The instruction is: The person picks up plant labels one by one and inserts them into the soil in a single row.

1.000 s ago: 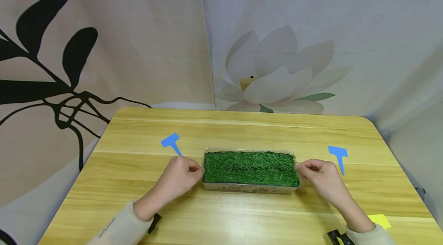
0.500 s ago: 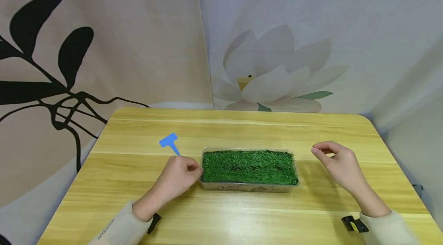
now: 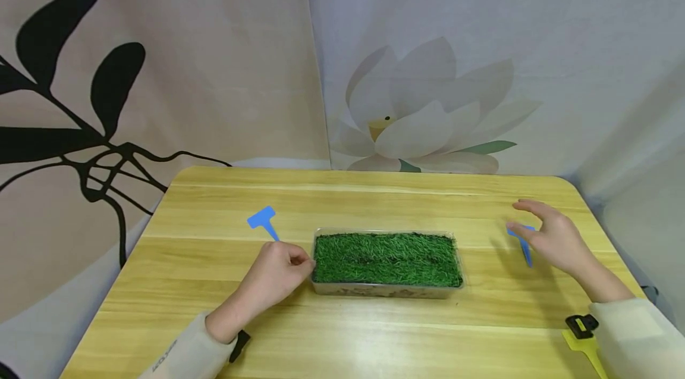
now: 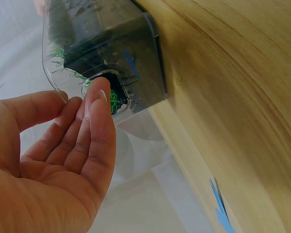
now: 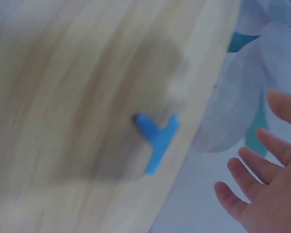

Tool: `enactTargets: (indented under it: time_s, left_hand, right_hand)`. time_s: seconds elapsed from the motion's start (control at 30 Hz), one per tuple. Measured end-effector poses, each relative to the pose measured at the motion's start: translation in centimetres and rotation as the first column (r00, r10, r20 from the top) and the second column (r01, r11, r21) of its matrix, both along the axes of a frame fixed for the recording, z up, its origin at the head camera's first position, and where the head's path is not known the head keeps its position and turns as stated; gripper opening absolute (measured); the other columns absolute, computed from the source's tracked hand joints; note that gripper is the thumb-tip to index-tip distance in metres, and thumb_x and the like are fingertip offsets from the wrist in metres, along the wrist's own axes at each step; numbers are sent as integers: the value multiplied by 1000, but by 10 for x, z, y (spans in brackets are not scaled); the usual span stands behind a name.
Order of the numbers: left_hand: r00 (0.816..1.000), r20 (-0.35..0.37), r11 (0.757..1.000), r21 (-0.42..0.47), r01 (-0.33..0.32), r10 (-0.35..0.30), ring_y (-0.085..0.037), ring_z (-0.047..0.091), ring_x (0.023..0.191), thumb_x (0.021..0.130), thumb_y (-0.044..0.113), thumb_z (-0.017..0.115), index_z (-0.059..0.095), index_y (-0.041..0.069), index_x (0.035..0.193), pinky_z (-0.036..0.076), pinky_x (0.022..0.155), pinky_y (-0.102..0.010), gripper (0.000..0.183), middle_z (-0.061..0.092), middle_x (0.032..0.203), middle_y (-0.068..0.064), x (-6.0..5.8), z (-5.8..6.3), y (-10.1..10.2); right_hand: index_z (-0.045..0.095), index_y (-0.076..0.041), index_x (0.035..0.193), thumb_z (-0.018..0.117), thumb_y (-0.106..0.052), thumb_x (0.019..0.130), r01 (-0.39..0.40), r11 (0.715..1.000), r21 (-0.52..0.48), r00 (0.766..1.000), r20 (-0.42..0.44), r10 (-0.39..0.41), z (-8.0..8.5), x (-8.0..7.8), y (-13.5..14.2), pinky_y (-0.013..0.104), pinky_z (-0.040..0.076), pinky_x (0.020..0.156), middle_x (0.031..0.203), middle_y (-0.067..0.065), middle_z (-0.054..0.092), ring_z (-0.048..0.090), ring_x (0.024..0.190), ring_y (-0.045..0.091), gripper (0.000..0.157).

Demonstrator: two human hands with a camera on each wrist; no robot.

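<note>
Right hand (image 3: 558,241) has left the clear box (image 3: 385,291), fingers now parted above a blue label (image 3: 526,252) toward the bench's (image 3: 374,337) right edge. Left hand (image 3: 279,269) pinches box rim. Box, holding green turf (image 3: 385,257), sits between left and right edges.

- We see an indoor place, a corner with cloth hung around a table (image 3: 401,203); whether it belongs to a home or to a studio, we cannot tell.
- Behind the table's far edge we find a beige cloth (image 3: 230,69) and a greyish cloth (image 3: 535,34), which meet at an upright seam (image 3: 317,63).
- Large black leaves (image 3: 118,87) decorate the side by the far left corner; a pale flower (image 3: 423,123) stands above the far edge.
- Past the right edge, we notice soft folds (image 3: 647,141) of pale cloth.
</note>
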State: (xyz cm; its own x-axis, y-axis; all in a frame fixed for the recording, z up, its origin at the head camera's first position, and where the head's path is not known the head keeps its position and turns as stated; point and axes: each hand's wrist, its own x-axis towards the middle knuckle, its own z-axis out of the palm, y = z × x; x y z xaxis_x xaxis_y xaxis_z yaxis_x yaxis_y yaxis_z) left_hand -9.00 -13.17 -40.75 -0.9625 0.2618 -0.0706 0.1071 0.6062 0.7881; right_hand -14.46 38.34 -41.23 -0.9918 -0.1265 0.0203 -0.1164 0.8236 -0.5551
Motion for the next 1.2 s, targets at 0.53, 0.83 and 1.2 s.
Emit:
enactTargets:
  time_s: [0.53,0.83,1.2]
  left_hand:
    - [1000,-4,1000,8,4,-4,-3,29,44,95,5,72,75,16,69,29,45,-21,28,49,49,10,1,1,0]
    - [1000,27,1000,24,-7,7,-5,31,45,95,6,72,78,15,73,29,45,-20,25,56,53,4,2,2,-1]
    - [1000,25,999,31,-8,8,-6,32,46,95,5,72,78,15,74,30,45,-20,24,57,54,3,2,1,-1]
  right_hand:
    - [57,19,132,83,-19,89,-136,978,160,983,144,113,-25,-24,34,69,46,93,129,42,58,55,117,59,63]
    - [64,16,122,85,-13,86,-185,967,176,971,183,153,-31,-33,43,61,52,85,111,28,69,65,101,45,50]
    - [64,8,106,79,-5,91,-200,976,87,949,264,171,-27,-37,46,26,48,71,94,6,65,56,86,20,24]
